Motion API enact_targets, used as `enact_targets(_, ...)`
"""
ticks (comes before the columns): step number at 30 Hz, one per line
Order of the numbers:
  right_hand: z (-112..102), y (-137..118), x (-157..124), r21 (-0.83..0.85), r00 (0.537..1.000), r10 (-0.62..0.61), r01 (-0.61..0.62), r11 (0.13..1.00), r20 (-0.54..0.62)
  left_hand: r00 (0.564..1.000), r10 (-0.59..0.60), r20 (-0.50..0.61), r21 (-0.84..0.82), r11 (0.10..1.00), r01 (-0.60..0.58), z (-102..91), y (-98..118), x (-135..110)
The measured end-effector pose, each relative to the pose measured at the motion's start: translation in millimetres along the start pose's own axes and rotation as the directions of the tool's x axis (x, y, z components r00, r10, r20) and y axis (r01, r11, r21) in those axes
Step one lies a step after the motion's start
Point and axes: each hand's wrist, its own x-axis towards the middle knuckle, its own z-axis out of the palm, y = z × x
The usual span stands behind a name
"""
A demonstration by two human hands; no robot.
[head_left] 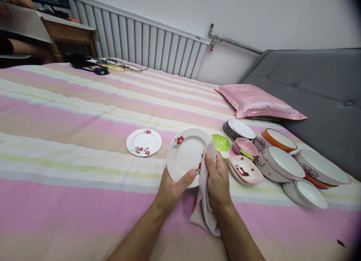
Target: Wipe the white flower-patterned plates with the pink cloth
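Observation:
A white plate (187,155) with red flowers is held up over the striped bedsheet, tilted toward me. My left hand (175,187) grips its lower left edge, the thumb lying on the face. Around the plate's right rim my right hand (217,178) presses a pale pinkish cloth (204,204), whose loose end hangs down below. The cloth and fingers hide part of the flower pattern there. To the left, a similar flowered plate (144,142) lies flat on the bed.
Right of my hands stand a stack of plates (241,129), a green leaf-shaped dish (221,143), pink bowls (246,146), a cartoon-printed dish (246,170), large bowls (284,163) and small white bowls (310,193). Behind are a pink pillow (258,101), cables (121,65) and a person's leg (28,50).

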Motion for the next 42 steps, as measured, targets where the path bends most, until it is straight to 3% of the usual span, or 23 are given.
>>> enact_targets(3,-13,-2,7,-0.073,0.999,-0.049,0.05,0.996,0.014,0.998,-0.063,-0.004,-0.073,0.995,0.063,-4.2,8,2)
enact_targets(7,-30,-7,14,-0.248,0.979,-0.157,0.186,0.951,0.133,0.985,-0.174,0.011,0.07,0.982,0.173,-14.3,12,8)
enact_targets(13,-35,-12,14,-0.28,0.929,-0.109,0.216,0.935,0.353,0.965,-0.249,0.084,0.294,0.931,0.215,-24.5,13,11)
enact_targets(19,-31,-9,12,-0.287,0.923,-0.098,0.214,0.934,0.372,0.97,-0.238,0.045,0.321,0.923,0.212,-25.7,6,12)
enact_targets(25,-29,-6,13,-0.306,0.947,-0.062,0.163,0.938,0.314,0.973,-0.209,-0.097,0.154,0.963,0.222,-21.1,3,13)
enact_targets(30,-16,-3,8,-0.24,0.976,-0.06,0.111,0.964,0.207,0.958,-0.129,-0.255,-0.099,0.989,0.107,-16.7,-2,13)
enact_targets(34,-1,-4,1,-0.066,0.986,0.036,-0.025,0.997,0.163,0.916,-0.096,-0.389,-0.189,0.982,0.022,-12.9,-5,15)
enact_targets(42,13,3,-10,0.13,0.934,0.186,-0.234,0.963,0.306,0.799,-0.066,-0.597,-0.247,0.963,-0.105,-10.6,-4,17)
